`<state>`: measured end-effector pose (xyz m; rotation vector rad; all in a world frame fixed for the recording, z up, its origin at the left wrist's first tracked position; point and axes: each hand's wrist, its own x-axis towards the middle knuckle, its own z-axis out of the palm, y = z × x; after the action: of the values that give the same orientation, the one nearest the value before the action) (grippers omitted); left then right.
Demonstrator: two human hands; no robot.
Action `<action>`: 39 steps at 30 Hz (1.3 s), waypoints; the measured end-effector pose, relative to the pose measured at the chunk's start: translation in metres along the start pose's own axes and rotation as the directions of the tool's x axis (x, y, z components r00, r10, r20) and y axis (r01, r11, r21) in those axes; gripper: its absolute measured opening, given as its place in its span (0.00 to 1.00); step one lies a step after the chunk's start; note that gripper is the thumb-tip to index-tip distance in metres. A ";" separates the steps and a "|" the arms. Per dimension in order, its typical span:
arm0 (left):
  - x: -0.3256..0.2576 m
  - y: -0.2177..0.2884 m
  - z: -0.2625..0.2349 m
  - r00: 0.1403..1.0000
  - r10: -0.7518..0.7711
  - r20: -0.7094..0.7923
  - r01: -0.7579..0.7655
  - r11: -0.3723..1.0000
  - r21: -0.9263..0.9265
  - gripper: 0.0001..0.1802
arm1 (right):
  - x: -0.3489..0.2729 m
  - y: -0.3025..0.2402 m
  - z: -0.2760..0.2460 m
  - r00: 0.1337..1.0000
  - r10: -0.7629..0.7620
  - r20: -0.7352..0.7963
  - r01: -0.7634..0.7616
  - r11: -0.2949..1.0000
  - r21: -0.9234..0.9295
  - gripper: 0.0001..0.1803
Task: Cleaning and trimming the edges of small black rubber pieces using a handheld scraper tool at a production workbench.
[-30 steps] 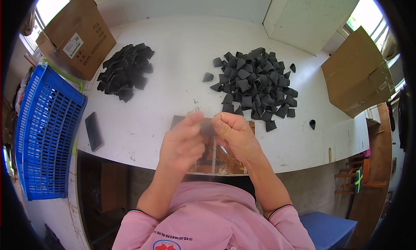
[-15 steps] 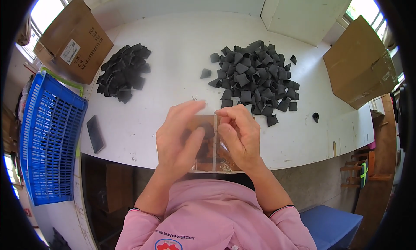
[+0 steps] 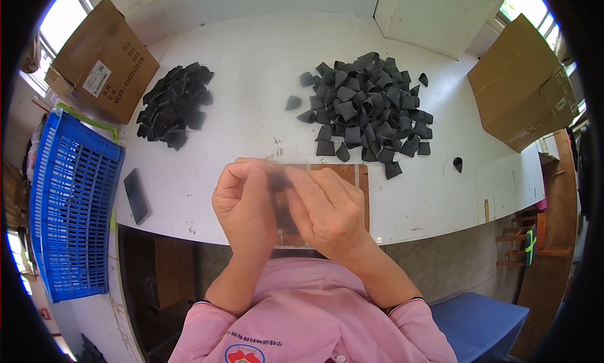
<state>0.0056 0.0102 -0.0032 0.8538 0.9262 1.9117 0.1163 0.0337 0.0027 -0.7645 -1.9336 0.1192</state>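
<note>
Both hands meet over a brown board [image 3: 352, 174] with pale strips at the front of the table. My left hand [image 3: 242, 202] is closed, fingers curled and thumb pressed in. My right hand [image 3: 330, 206] reaches across from the right, its fingers bent toward the left fingertips. Between them is a small dark grey piece [image 3: 280, 182], blurred and mostly covered by the fingers; both hands seem to pinch it. A pile of flat dark grey pieces [image 3: 173, 105] lies at the far left. Further right is a larger heap of similar pieces curled into loops [image 3: 365, 105].
Single pieces lie apart, one left of the heap [image 3: 293, 102] and one at the right [image 3: 458, 165]. A phone [image 3: 136, 196] and a blue basket [image 3: 75, 206] are at the left. Cardboard boxes stand at the left [image 3: 104, 61] and right [image 3: 522, 86]. A blue stool [image 3: 481, 325] is below.
My right hand has moved left to meet my left hand. The left fingers, spread before, are now curled in. More of the board's right side shows.
</note>
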 end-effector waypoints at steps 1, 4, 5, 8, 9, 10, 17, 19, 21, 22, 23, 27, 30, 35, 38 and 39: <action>-0.002 0.000 0.001 1.000 0.001 -0.003 -0.001 1.000 0.001 0.07 | -0.005 0.003 0.003 1.000 0.027 -0.006 -0.026 0.998 0.064 0.13; -0.004 0.002 0.004 1.000 -0.013 -0.004 0.013 0.999 -0.051 0.08 | -0.015 0.010 0.004 0.952 0.273 0.137 -0.303 0.894 0.330 0.12; -0.003 0.002 0.004 0.999 -0.030 -0.037 0.027 0.996 -0.091 0.08 | -0.019 0.014 0.004 0.843 0.431 0.323 -0.538 0.698 0.472 0.12; -0.002 0.004 0.006 0.994 -0.073 -0.082 0.061 0.988 -0.140 0.08 | -0.014 0.006 -0.003 0.906 0.366 0.212 -0.423 0.801 0.423 0.14; -0.004 0.006 0.007 0.991 -0.100 -0.093 0.086 0.985 -0.147 0.08 | -0.009 -0.003 -0.009 0.948 0.280 0.153 -0.316 0.893 0.322 0.15; -0.006 0.005 0.006 0.990 -0.103 -0.097 0.088 0.985 -0.145 0.08 | -0.002 -0.005 -0.006 0.990 0.103 0.097 -0.118 0.979 0.167 0.17; -0.006 0.003 0.000 0.991 -0.061 -0.118 0.050 0.994 -0.097 0.08 | 0.012 0.013 -0.005 0.981 -0.053 0.184 0.052 0.999 0.008 0.09; -0.008 0.001 -0.003 0.996 -0.039 -0.084 0.034 0.997 -0.067 0.08 | 0.001 0.020 0.004 0.989 -0.012 0.147 -0.004 0.994 0.105 0.08; -0.011 0.001 -0.008 1.000 0.006 0.018 -0.006 0.999 0.034 0.08 | -0.006 0.020 0.006 0.993 0.033 0.116 -0.057 0.976 0.208 0.07; -0.011 -0.001 -0.009 1.000 0.009 0.017 -0.009 0.999 0.033 0.08 | -0.008 0.019 0.004 0.985 0.084 0.153 -0.119 0.964 0.237 0.08; -0.008 -0.002 -0.011 0.998 0.050 0.048 -0.054 0.994 0.092 0.08 | -0.008 0.019 0.004 0.973 0.134 0.188 -0.181 0.948 0.262 0.09; -0.003 0.001 -0.014 0.994 0.070 0.078 -0.083 0.982 0.172 0.08 | 0.001 0.017 -0.002 0.967 0.185 0.174 -0.228 0.933 0.277 0.09; -0.005 -0.001 -0.013 0.993 0.109 0.035 -0.112 0.987 0.117 0.08 | 0.008 0.016 -0.004 0.995 -0.028 0.100 0.012 0.988 0.152 0.10; -0.005 -0.003 -0.015 0.985 0.103 0.137 -0.121 0.983 0.135 0.07 | -0.002 0.022 0.005 0.997 -0.035 0.075 0.024 0.990 0.140 0.09; 0.000 -0.001 -0.027 0.965 0.000 0.262 -0.086 0.944 0.318 0.05 | -0.008 0.020 0.010 0.999 -0.018 0.038 0.012 0.990 0.142 0.10; 0.001 -0.001 -0.032 0.940 -0.127 0.316 -0.045 0.872 0.487 0.05 | -0.006 0.020 0.011 0.999 -0.016 0.045 0.009 0.989 0.150 0.10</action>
<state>-0.0208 0.0027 -0.0192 1.3989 1.2175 1.4356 0.1182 0.0483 -0.0152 -0.6545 -1.9480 0.2731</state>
